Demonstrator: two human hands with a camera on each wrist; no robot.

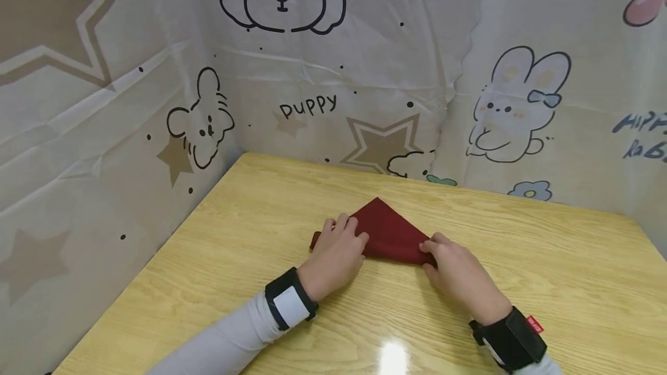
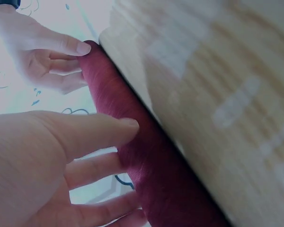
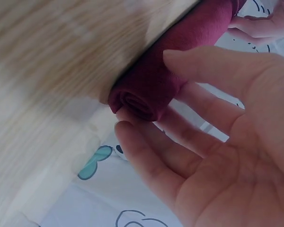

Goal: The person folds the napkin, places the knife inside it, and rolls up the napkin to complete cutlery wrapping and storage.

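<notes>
A dark red cloth lies on the wooden table, its near edge rolled into a tube and a flat triangular corner pointing away. The left hand holds the roll toward its left end, with the thumb on the near side and the fingers over it. At the right end, the right hand grips the roll between thumb and fingers. Spiral layers show in the end of the rolled cloth in the right wrist view. Both thumbs rest along the roll in the left wrist view, where the left thumb is nearer.
The light wooden table has a bright light reflection near its front. A pale printed fabric with cartoon animals and stars hangs behind the table and along its left side. Each wrist wears a black band.
</notes>
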